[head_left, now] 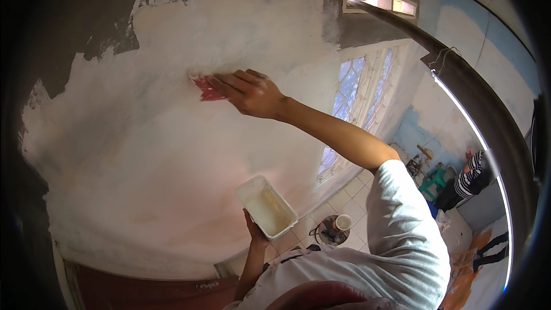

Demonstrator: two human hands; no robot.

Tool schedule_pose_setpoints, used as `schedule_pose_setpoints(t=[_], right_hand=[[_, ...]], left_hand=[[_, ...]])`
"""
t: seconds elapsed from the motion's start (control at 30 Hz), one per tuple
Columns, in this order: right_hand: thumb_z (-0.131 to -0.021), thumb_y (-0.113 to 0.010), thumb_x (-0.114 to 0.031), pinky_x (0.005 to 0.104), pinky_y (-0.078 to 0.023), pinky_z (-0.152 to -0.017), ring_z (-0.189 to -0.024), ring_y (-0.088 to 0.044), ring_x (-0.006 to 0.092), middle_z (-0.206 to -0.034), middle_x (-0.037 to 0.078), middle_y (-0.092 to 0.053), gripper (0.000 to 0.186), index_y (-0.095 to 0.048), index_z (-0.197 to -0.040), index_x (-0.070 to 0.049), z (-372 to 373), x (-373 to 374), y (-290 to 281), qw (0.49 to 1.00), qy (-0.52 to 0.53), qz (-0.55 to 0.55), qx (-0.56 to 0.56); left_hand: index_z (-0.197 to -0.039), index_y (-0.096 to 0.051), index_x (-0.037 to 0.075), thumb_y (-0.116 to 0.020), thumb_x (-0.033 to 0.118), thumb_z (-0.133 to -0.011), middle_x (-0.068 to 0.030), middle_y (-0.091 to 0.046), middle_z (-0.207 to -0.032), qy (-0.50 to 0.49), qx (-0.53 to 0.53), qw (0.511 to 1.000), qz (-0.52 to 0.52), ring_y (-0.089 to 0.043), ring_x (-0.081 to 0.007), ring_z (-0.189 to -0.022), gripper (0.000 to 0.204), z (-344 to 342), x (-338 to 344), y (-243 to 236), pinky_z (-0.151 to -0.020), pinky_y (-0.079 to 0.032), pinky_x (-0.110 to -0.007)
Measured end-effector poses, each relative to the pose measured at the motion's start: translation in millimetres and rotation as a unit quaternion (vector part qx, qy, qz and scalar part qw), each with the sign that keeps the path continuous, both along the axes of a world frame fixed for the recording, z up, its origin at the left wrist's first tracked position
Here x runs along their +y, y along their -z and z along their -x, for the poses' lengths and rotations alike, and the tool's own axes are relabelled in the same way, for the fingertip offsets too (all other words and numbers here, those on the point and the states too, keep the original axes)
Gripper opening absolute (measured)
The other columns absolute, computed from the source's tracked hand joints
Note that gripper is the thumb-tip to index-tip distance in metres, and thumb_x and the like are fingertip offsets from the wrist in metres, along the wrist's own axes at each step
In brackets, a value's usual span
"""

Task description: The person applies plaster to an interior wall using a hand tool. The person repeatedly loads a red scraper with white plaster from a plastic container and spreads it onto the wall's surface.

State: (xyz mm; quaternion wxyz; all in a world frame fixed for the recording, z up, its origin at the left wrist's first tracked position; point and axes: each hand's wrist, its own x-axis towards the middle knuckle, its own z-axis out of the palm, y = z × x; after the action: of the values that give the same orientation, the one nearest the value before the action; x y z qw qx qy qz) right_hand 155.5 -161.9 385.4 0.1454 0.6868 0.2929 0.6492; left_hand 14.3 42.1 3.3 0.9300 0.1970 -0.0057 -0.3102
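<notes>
My right hand (255, 95) is stretched up to the wall, its fingers closed round a red putty spreader (211, 90). The spreader's blade meets the wall surface, and a little white paste shows along its edge. Lower down, my left hand (253, 228) grips the side of a white rectangular tub (280, 196). Pale paste coats the inside of this tub, which is tilted toward me close to the wall. White filler covers most of the wall (172, 155), with a ragged border against bare grey plaster (106, 20) at the upper left.
A grilled window (359, 86) lies behind my right arm, below a small vent window (379, 0). A dark beam (470, 83) curves down the right. On the tiled floor, a round stool (328, 235) bears a bucket (342, 222). A person in stripes (469, 178) stands near a green stool (431, 182); another's legs (491, 252) show.
</notes>
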Motion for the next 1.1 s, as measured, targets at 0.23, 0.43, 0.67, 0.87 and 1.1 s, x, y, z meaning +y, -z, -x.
schedule_pose_setpoints(t=[0.23, 0.43, 0.67, 0.87, 1.1], right_hand=[[-0.094, -0.063, -0.002, 0.0417, -0.057, -0.079, -0.088, -0.071, 0.0326, -0.107, 0.015, -0.074, 0.037, -0.07, -0.13, -0.008, -1, -122, -117, 0.944, -0.028, -0.299, -0.136], [-0.087, -0.064, -0.002, 0.0423, -0.055, -0.08, -0.096, -0.07, 0.032, -0.116, 0.017, -0.073, 0.037, -0.07, -0.124, -0.004, -46, -27, -114, 0.975, 0.008, -0.212, -0.073], [-0.088, -0.069, -0.011, 0.0391, -0.06, -0.089, -0.108, -0.07, 0.0267, -0.126, 0.012, -0.07, 0.038, -0.071, -0.126, -0.007, -13, 61, 15, 0.991, -0.118, -0.011, 0.055], [-0.098, -0.061, -0.001, 0.0359, -0.058, -0.089, -0.108, -0.072, 0.0288, -0.119, 0.011, -0.075, 0.026, -0.074, -0.12, -0.006, 8, -18, -47, 0.981, -0.109, -0.157, 0.015], [-0.095, -0.057, -0.007, 0.0433, -0.057, -0.076, -0.086, -0.069, 0.0338, -0.105, 0.016, -0.073, 0.035, -0.067, -0.129, -0.004, -33, -23, -99, 0.934, 0.083, -0.345, -0.048]], left_hand=[[-0.154, -0.045, 0.016, -0.038, 0.071, -0.103, -0.0086, -0.057, -0.146, -0.006, 0.024, 0.999, 0.027, -0.059, -0.03, -0.129, 0.075, 0, -5, 3, -0.107, -0.051, -0.05], [-0.155, -0.044, 0.021, -0.041, 0.065, -0.104, -0.0056, -0.057, -0.148, -0.06, -0.002, 0.998, 0.019, -0.059, -0.0303, -0.131, 0.068, 2, -2, 18, -0.108, -0.05, -0.057], [-0.155, -0.044, 0.02, -0.042, 0.065, -0.103, -0.0067, -0.056, -0.149, -0.052, 0.029, 0.995, 0.078, -0.059, -0.0315, -0.132, 0.069, 3, 10, 32, -0.109, -0.05, -0.059], [-0.152, -0.046, 0.015, -0.039, 0.07, -0.103, -0.0079, -0.059, -0.142, -0.083, 0.01, 0.994, 0.075, -0.061, -0.0293, -0.126, 0.074, 15, 31, 20, -0.105, -0.052, -0.048], [-0.153, -0.045, 0.015, -0.038, 0.069, -0.104, -0.0083, -0.06, -0.142, -0.14, 0.017, 0.99, -0.02, -0.061, -0.0295, -0.126, 0.073, 25, 57, 18, -0.105, -0.052, -0.047]])
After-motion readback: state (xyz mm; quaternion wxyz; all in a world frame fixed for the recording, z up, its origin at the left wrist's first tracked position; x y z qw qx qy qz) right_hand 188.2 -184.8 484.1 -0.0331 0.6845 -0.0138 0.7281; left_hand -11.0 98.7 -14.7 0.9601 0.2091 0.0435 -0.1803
